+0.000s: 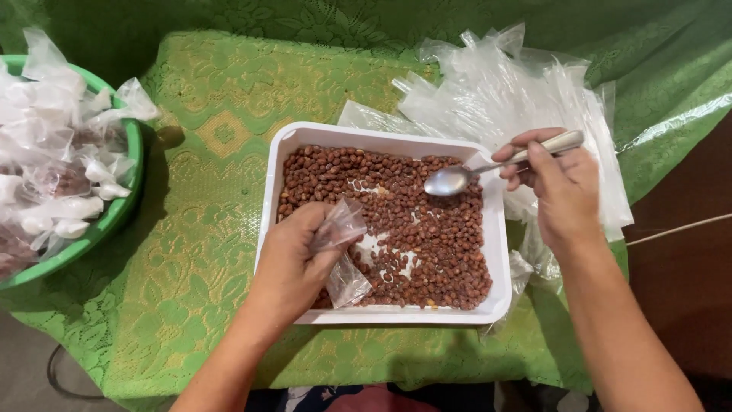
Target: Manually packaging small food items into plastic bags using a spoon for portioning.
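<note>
A white rectangular tray full of brown roasted nuts sits in the middle of the table. My left hand hovers over the tray's left side and pinches a small clear plastic bag, which looks empty. My right hand grips the handle of a metal spoon. The spoon's empty bowl is held just above the nuts near the tray's upper right corner.
A pile of empty clear plastic bags lies behind and to the right of the tray. A green bowl heaped with filled, tied bags stands at the left. A green lace cloth covers the table.
</note>
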